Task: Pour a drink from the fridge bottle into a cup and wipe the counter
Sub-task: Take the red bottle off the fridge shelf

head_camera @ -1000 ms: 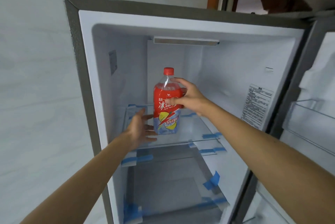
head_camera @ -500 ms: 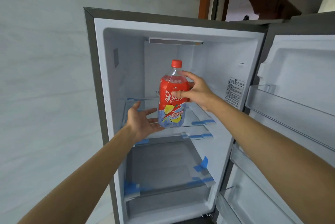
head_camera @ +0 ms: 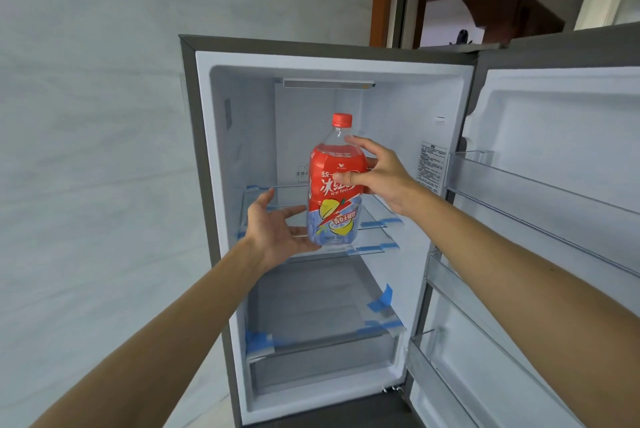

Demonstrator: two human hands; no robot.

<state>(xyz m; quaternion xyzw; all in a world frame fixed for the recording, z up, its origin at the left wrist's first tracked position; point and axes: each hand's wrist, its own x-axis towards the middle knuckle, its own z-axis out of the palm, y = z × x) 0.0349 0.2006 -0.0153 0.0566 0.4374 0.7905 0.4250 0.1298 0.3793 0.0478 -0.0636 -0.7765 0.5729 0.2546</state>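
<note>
Now, at frame centre, the right hand (head_camera: 377,178) grasps the bottle (head_camera: 334,185) upright; the left hand (head_camera: 280,233), fingers spread, cups its base before the open fridge (head_camera: 221,254).

Bottle (head_camera: 334,185) upright before open fridge (head_camera: 446,108), left hand (head_camera: 280,233) under, right hand (head_camera: 377,174) beside, door (head_camera: 561,136) right

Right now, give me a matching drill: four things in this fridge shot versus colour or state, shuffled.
Things:
1. red-labelled plastic ice tea bottle
2. left hand
3. white fridge door
4. blue tape strips

States:
A. swung open
B. stuck on shelf edges
C. cap on, held upright
D. palm cupped at bottle base

Pairs: 1-C, 2-D, 3-A, 4-B
</note>
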